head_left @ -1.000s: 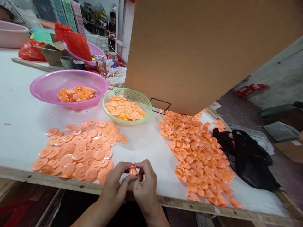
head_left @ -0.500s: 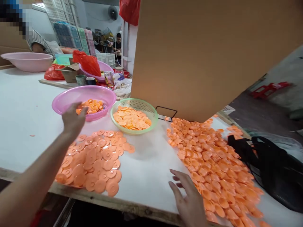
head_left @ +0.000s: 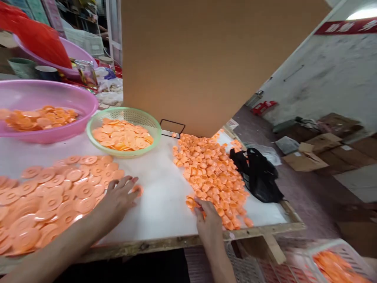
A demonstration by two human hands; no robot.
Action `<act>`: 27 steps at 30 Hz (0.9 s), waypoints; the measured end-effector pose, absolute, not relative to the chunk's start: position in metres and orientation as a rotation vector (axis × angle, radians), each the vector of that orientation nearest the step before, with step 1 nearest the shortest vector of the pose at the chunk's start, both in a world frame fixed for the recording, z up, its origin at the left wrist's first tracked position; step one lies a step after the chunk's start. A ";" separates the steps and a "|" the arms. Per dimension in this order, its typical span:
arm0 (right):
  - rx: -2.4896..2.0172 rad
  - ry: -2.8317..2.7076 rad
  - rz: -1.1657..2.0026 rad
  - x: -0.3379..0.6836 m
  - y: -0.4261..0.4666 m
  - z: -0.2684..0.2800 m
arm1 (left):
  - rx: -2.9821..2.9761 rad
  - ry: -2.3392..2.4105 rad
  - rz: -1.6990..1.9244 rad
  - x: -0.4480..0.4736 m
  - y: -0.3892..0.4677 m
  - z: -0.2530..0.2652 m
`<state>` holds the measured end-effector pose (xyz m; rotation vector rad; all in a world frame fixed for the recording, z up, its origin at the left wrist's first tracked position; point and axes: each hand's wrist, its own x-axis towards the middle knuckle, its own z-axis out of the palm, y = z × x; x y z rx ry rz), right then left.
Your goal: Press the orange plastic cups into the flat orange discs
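My left hand (head_left: 118, 198) lies flat, fingers apart, on the near right edge of a spread of flat orange discs (head_left: 59, 192). Its fingertips touch one disc (head_left: 138, 190) lying apart from the rest. My right hand (head_left: 207, 220) reaches into the near end of a heap of small orange caps (head_left: 212, 171), its fingertips among the caps; whether it grips one is hidden. Both piles lie on the white table (head_left: 160, 196).
A green basket (head_left: 125, 114) and a pink basin (head_left: 59, 92) behind the discs hold more orange parts. A tall cardboard sheet (head_left: 206, 59) stands behind the caps. A black bag (head_left: 259, 177) lies at the table's right edge. A crate (head_left: 338, 263) of orange parts sits below right.
Both hands had held one small part together. My left hand went out to the pink basin and came back to the discs; my right hand moved to the caps. The view swung right.
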<state>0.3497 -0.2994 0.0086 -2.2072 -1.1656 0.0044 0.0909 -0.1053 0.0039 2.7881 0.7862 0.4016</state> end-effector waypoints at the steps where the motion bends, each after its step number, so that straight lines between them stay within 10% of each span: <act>1: -2.200 -1.148 0.004 0.348 -0.298 0.010 | 2.775 0.740 0.413 0.092 -0.114 0.000; 27: -2.260 -1.364 0.182 0.324 -0.272 0.022 | 2.361 0.773 0.378 0.109 -0.147 0.008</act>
